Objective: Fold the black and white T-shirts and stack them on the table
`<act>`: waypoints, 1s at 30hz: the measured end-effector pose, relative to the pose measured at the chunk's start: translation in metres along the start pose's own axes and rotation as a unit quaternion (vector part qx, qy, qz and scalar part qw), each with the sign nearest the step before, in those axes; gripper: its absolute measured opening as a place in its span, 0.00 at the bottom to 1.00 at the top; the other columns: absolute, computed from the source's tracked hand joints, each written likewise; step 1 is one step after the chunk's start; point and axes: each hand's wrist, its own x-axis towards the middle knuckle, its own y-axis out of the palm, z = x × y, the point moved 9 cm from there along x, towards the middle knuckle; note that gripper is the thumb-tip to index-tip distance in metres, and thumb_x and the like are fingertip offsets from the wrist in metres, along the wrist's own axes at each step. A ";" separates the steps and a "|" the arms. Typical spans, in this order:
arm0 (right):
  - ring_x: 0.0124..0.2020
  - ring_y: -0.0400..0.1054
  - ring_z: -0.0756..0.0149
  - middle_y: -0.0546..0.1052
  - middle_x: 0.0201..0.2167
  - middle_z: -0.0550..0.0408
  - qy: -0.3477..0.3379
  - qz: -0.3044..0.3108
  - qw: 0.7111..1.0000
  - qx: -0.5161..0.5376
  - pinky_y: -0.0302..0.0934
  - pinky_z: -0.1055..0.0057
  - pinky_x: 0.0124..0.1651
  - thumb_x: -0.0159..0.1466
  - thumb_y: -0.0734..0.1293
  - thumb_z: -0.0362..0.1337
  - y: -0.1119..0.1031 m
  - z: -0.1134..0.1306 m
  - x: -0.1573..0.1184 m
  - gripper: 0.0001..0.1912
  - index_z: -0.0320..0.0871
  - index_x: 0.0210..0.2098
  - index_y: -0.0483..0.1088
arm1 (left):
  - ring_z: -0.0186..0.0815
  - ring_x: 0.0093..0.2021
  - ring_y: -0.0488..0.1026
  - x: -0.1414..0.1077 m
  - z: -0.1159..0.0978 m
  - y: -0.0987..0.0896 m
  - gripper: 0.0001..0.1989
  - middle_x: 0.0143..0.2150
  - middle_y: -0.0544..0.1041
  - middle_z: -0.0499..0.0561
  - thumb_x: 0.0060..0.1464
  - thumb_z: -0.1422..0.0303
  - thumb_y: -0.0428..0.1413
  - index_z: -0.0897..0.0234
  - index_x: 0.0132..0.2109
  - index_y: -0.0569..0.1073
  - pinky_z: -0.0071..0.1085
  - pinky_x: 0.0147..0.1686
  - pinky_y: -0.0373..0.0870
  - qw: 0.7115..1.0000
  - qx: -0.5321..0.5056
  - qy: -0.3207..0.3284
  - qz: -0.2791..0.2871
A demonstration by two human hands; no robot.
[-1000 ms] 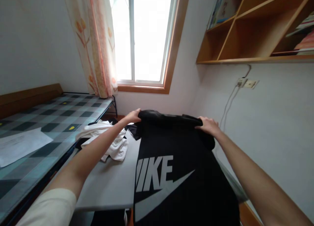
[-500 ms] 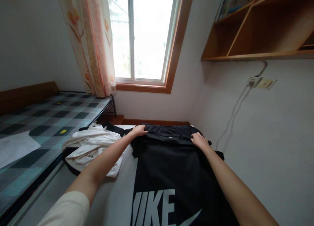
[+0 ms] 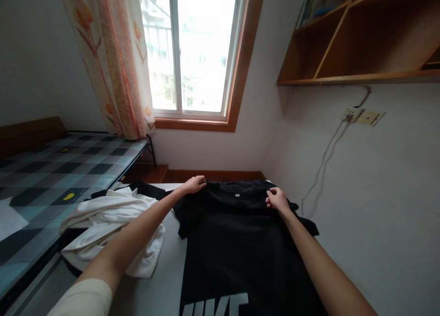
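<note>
A black T-shirt with large white lettering lies spread over the white tabletop, its neck end away from me. My left hand pinches the shirt near its left shoulder. At the opposite shoulder, my right hand has its fingers closed on the cloth. Between the two hands shows the collar with a small pale label. The lower end of the shirt runs out of view at the bottom.
Crumpled white clothing with dark cloth beside it lies left of the shirt. A bed with a checked mattress stands at the left. A wooden shelf hangs on the right wall above a socket with a cable.
The shirt has come toward me, and its lettering has slid lower in view. The folded-over neck part now lies flatter. Both hands still grip the shoulders, and the view has shifted slightly.
</note>
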 end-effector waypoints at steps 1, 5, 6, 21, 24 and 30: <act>0.22 0.73 0.66 0.76 0.26 0.54 -0.017 -0.033 0.996 0.086 0.65 0.73 0.24 0.65 0.57 0.42 -0.012 0.008 -0.001 0.14 0.43 0.48 0.59 | 0.36 0.45 0.73 0.001 -0.001 -0.012 0.10 0.44 0.77 0.50 0.59 0.63 0.50 0.60 0.44 0.72 0.29 0.45 0.68 1.000 -0.013 0.012 -0.021; 0.23 0.73 0.65 0.76 0.27 0.56 -0.122 -0.144 0.924 0.331 0.66 0.73 0.20 0.62 0.62 0.48 -0.064 0.052 0.009 0.18 0.46 0.45 0.55 | 0.38 0.43 0.73 0.010 -0.004 -0.065 0.11 0.41 0.77 0.51 0.60 0.62 0.49 0.60 0.45 0.71 0.32 0.45 0.68 0.989 -0.079 0.035 -0.120; 0.24 0.74 0.65 0.76 0.28 0.56 -0.138 -0.157 0.913 0.349 0.68 0.72 0.22 0.61 0.63 0.48 -0.071 0.063 0.016 0.18 0.46 0.44 0.55 | 0.38 0.43 0.73 0.014 -0.004 -0.075 0.11 0.41 0.77 0.51 0.60 0.62 0.49 0.60 0.45 0.71 0.33 0.45 0.68 0.985 -0.087 0.029 -0.144; 0.46 0.72 0.57 0.77 0.42 0.42 -0.095 -0.012 0.994 0.043 0.63 0.62 0.52 0.59 0.62 0.34 0.065 0.037 0.077 0.12 0.40 0.42 0.68 | 0.37 0.44 0.74 0.028 0.078 0.000 0.21 0.44 0.78 0.52 0.44 0.58 0.63 0.64 0.44 0.74 0.28 0.42 0.71 0.991 -0.117 -0.048 0.033; 0.52 0.69 0.59 0.75 0.49 0.42 -0.109 -0.028 0.993 0.040 0.60 0.63 0.55 0.60 0.60 0.33 0.059 0.044 0.085 0.17 0.40 0.49 0.65 | 0.38 0.46 0.73 0.027 0.088 -0.011 0.23 0.48 0.77 0.53 0.46 0.57 0.61 0.64 0.47 0.73 0.30 0.44 0.71 0.991 -0.121 -0.045 0.026; 0.53 0.69 0.60 0.75 0.50 0.44 -0.146 0.018 0.989 0.030 0.61 0.64 0.55 0.59 0.62 0.32 0.077 0.052 0.087 0.18 0.41 0.49 0.65 | 0.41 0.49 0.73 0.010 0.104 -0.012 0.25 0.51 0.75 0.55 0.46 0.54 0.59 0.64 0.48 0.72 0.31 0.47 0.69 0.993 -0.091 -0.069 0.026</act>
